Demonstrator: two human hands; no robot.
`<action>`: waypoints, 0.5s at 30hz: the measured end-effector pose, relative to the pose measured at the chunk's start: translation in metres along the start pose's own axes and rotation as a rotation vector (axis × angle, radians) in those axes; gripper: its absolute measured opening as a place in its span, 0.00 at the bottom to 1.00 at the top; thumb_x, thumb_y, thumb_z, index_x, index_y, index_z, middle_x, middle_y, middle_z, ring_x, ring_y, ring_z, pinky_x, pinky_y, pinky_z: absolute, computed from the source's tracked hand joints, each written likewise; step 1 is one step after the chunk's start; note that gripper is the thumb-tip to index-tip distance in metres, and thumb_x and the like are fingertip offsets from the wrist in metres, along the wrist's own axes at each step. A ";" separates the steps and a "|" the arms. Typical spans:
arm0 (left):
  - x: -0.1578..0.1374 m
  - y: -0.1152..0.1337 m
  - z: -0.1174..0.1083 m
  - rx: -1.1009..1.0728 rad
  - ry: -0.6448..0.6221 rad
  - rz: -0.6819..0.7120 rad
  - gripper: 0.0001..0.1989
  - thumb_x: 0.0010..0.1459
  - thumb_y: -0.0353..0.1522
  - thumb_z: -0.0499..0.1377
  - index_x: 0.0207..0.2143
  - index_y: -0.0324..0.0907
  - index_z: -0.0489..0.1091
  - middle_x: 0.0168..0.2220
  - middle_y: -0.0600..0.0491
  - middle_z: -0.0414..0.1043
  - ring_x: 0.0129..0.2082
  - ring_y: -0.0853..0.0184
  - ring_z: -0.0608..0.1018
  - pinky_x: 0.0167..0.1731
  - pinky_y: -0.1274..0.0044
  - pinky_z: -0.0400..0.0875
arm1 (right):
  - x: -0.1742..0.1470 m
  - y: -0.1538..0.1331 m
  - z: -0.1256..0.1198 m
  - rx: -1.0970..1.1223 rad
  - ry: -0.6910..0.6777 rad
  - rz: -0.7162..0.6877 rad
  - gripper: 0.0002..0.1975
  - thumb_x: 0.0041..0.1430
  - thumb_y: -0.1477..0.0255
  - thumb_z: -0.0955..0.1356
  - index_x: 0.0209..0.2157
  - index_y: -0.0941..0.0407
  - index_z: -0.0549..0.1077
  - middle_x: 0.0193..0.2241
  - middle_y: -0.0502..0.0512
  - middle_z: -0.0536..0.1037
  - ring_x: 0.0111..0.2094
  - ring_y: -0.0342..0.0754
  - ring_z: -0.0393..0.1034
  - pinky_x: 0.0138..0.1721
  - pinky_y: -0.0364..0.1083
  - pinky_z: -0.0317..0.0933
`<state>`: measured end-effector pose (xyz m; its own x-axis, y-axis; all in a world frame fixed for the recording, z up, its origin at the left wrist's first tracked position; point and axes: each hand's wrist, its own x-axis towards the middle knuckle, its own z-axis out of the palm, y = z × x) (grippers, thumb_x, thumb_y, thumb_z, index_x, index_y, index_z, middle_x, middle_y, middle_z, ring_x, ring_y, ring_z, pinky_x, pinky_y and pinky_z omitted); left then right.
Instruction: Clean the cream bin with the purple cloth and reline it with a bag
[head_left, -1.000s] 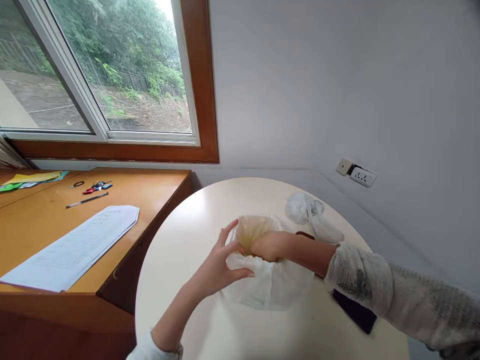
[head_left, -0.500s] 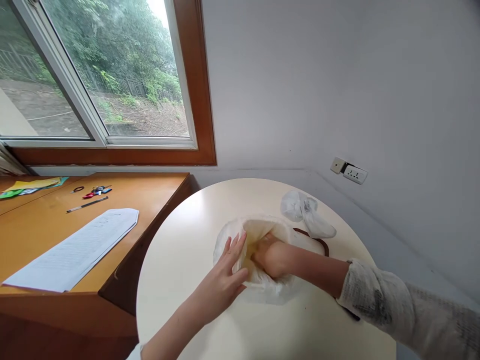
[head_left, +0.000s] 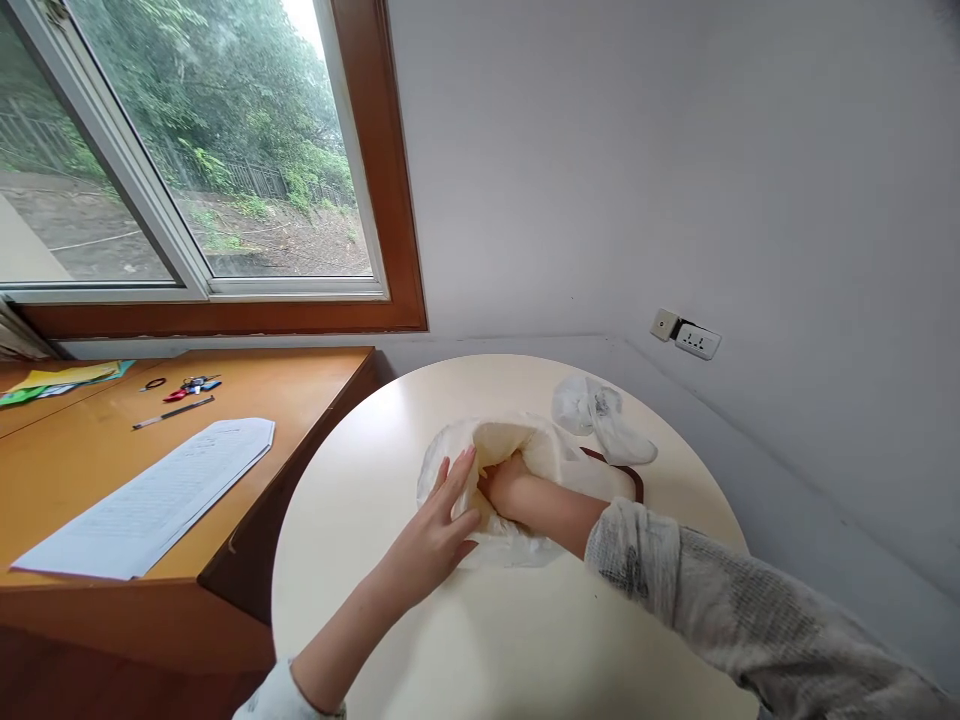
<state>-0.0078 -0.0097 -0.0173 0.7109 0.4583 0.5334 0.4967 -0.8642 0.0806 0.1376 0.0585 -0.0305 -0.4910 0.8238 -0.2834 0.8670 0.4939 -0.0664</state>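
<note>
A round container lined with a white, translucent plastic bag (head_left: 442,450) stands on the table, its mouth facing me and its inside yellowish. My left hand (head_left: 442,525) lies against the near left part of the bag's rim, fingers stretched out and slightly apart. My right hand (head_left: 510,488) reaches down into the bag's opening. Its fingers are hidden inside, so what they hold, if anything, does not show. Behind and to the right lies a crumpled clear plastic bag (head_left: 600,415). Next to it, a flat pale item with a brown edge (head_left: 636,485) is partly covered.
The round cream table (head_left: 337,560) stands against the white wall. To the left is a wooden desk (head_left: 315,385) with paper sheets (head_left: 161,495), a pen (head_left: 172,413), keys (head_left: 193,387) and coloured papers (head_left: 67,378). A wall socket (head_left: 697,341) is at right.
My right hand has pushed deeper into the lined container and slightly left, its sleeve now closer to the rim. My left hand stays on the rim. The whole view has shifted slightly.
</note>
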 end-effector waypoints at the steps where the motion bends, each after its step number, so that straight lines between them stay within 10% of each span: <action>1: -0.001 -0.001 0.000 0.002 0.000 -0.005 0.12 0.49 0.17 0.55 0.26 0.40 0.56 0.65 0.41 0.25 0.62 0.51 0.47 0.58 0.53 0.52 | 0.000 0.000 0.000 -0.024 -0.051 0.029 0.34 0.23 0.81 0.76 0.40 0.49 0.72 0.54 0.55 0.66 0.57 0.72 0.49 0.56 0.64 0.48; 10: -0.001 -0.005 0.001 -0.002 0.002 0.010 0.12 0.49 0.18 0.56 0.26 0.40 0.56 0.65 0.40 0.24 0.62 0.51 0.48 0.58 0.55 0.53 | -0.008 0.015 -0.018 -0.172 -0.146 -0.111 0.20 0.33 0.72 0.75 0.34 0.57 0.75 0.35 0.60 0.78 0.35 0.57 0.72 0.39 0.51 0.66; 15: -0.001 -0.001 0.004 -0.007 0.014 0.043 0.13 0.47 0.17 0.57 0.26 0.40 0.55 0.64 0.39 0.25 0.62 0.51 0.50 0.58 0.56 0.54 | 0.008 0.020 -0.018 -0.141 0.064 -0.095 0.11 0.39 0.75 0.72 0.29 0.56 0.75 0.29 0.56 0.78 0.34 0.55 0.72 0.41 0.51 0.65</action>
<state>-0.0074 -0.0083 -0.0214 0.7248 0.4176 0.5480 0.4619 -0.8847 0.0633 0.1490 0.0802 -0.0166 -0.5788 0.7852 -0.2200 0.7978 0.6011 0.0463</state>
